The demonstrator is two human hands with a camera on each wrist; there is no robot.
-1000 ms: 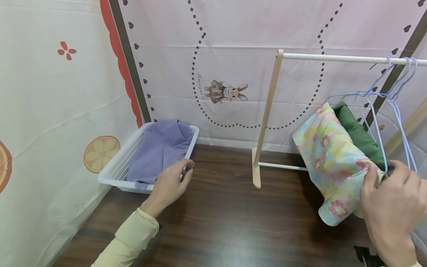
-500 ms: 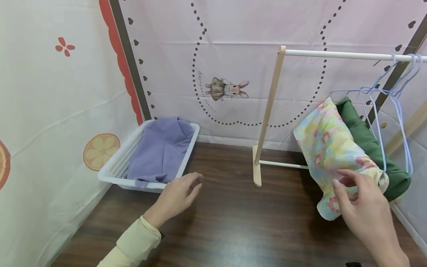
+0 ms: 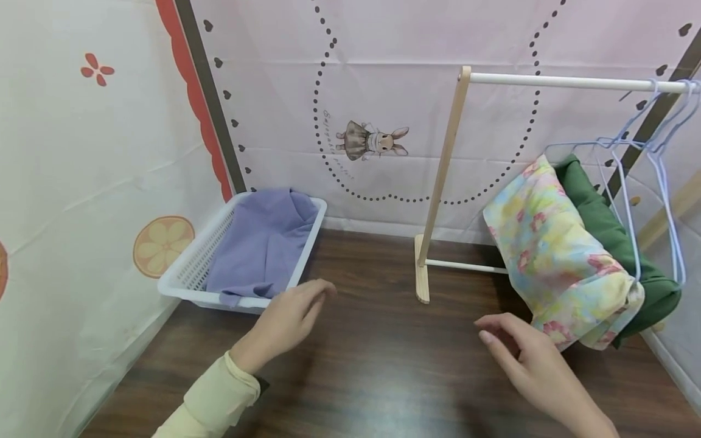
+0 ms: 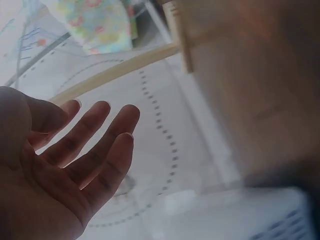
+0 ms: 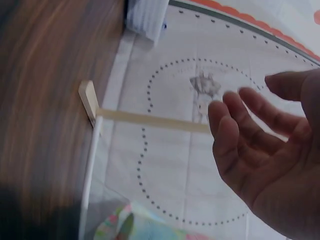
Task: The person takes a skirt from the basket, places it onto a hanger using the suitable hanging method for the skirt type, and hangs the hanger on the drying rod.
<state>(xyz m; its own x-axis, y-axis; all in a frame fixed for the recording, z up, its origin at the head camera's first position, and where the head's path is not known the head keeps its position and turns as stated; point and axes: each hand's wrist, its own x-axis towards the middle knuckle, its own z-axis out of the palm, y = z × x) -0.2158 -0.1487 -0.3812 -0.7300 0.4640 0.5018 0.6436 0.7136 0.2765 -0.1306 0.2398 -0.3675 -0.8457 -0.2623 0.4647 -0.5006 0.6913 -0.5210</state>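
My left hand (image 3: 283, 321) is beside the near right corner of a white plastic basket (image 3: 174, 286), its fingers loosely bent and holding nothing. A purple cloth (image 3: 257, 249) lies in that basket, one corner draped over the front rim. My right hand (image 3: 533, 365) is over the brown tabletop, empty, left of a floral garment (image 3: 558, 255). That yellow and pink patterned garment hangs on a light-blue hanger (image 3: 630, 219) from the rack's white rail (image 3: 558, 80). Right behind it hangs a dark green garment (image 3: 597, 225). In the left wrist view the hand (image 4: 75, 155) has its fingers spread and relaxed.
A wooden post (image 3: 446, 164) on a foot (image 3: 421, 286) carries the rack's left end, with a low white crossbar (image 3: 465, 266) near the table. More hangers (image 3: 665, 182) crowd the rail at right. A printed backdrop (image 3: 383, 36) closes off the back and left side.
My right hand has let go of the floral garment at the hanger's lower corner and moved left, away from it. The left hand has shifted slightly, staying near the basket.
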